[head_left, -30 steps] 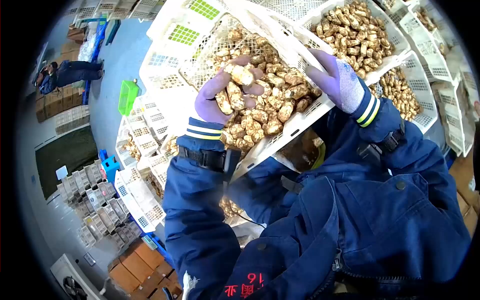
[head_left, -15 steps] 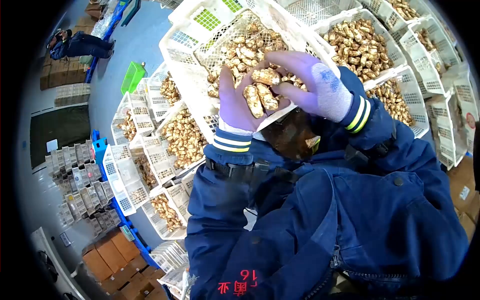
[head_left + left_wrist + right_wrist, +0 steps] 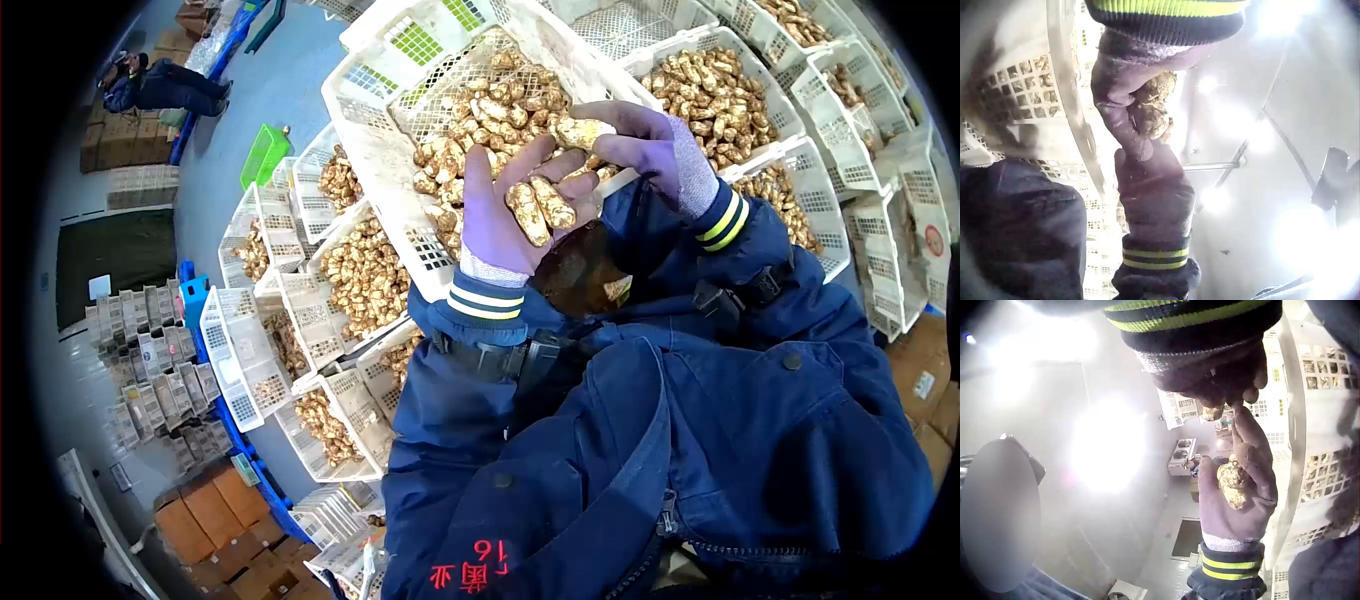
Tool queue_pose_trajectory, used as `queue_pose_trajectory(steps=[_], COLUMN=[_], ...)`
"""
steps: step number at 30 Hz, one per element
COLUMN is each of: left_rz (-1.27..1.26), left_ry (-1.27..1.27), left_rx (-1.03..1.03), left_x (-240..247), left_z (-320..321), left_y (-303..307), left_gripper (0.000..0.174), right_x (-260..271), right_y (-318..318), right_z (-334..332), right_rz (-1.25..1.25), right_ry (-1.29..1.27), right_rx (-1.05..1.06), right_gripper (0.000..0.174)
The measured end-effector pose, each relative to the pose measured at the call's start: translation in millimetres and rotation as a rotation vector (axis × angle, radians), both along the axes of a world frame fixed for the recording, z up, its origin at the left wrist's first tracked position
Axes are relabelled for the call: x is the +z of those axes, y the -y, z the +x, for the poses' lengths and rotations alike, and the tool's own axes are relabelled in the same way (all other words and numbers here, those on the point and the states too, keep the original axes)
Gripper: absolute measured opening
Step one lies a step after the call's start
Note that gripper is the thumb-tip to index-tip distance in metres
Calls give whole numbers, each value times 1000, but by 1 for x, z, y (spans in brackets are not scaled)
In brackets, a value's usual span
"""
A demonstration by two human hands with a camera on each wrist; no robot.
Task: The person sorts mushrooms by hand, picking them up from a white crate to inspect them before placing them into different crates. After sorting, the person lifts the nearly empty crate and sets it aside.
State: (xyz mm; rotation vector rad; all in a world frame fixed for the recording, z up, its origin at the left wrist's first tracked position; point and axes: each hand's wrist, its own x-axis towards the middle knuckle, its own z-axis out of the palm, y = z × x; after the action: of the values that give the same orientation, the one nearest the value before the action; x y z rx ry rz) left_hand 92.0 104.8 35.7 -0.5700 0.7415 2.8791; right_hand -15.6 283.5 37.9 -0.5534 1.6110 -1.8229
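Observation:
Both hands wear purple knit gloves. Palm up over the near side of a white plastic basket [image 3: 440,275], my left hand [image 3: 492,225] holds two stubby brown-and-white mushrooms [image 3: 527,214] side by side in its palm. To its right, my right hand [image 3: 655,152] pinches another mushroom [image 3: 583,132] between thumb and fingers, just beyond the left fingertips. Many similar mushrooms fill the basket below. In the right wrist view, the left fingers curl beside a mushroom [image 3: 1233,485], while part of the pinched mushroom [image 3: 1213,414] shows under the dark right hand.
More mushroom-filled baskets [image 3: 710,95] stand to the right, and others [image 3: 365,275] to the left. A bright green basket [image 3: 264,155] sits on the blue floor. Cardboard boxes [image 3: 200,515] are stacked at lower left. Another person [image 3: 165,85] stands in the distance at upper left.
My right hand left the basket's rim, came to the mushrooms in my left hand, and now holds one of them apart to the right. The left hand drew nearer my body.

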Motion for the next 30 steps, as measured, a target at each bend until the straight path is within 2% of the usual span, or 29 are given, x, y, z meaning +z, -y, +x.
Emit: queue_pose_trajectory(steps=[1,2,4,5,9,10,13,18,20,24,27,30], left_rz=[-1,76,-49,-110,2,-91,37,64,-17,-141,-91,-109], left_ry=[-16,-97,-136,-155,-407,-289,-391,-418,-383,-307,-274,-468], left_rx=[13,15,57,80,5,115,154,203,217,234,267,285], left_x=[1,-2,-9,-13,-32,-28,-19,-31,-28,-28,-35,-49], left_z=[0,3,3,3,2,11,15,16,19,19,19,23], left_y=[-1,0,0,1,17,14,9,9,8,6,9,5], left_gripper=[71,56,53,53,57,60,62,66,64,59,55,51], right_x=[2,3,-4,-6,1,9,8,14,19,0,4,-8], right_y=[-2,-4,-2,-1,3,4,14,22,23,25,24,26], right_z=[-1,-1,2,3,19,23,30,40,39,32,36,38], right_rz=[14,27,-33,-61,40,124,118,112,131,-88,-86,-51], right_ry=[-34,-67,-31,-14,-143,-196,-397,-260,-156,93,249,12], right_rx=[-12,-24,-56,-70,-44,-36,-81,-67,-51,-26,-40,-30], right_gripper=[41,41,42,42,44,44,43,42,43,46,48,49])
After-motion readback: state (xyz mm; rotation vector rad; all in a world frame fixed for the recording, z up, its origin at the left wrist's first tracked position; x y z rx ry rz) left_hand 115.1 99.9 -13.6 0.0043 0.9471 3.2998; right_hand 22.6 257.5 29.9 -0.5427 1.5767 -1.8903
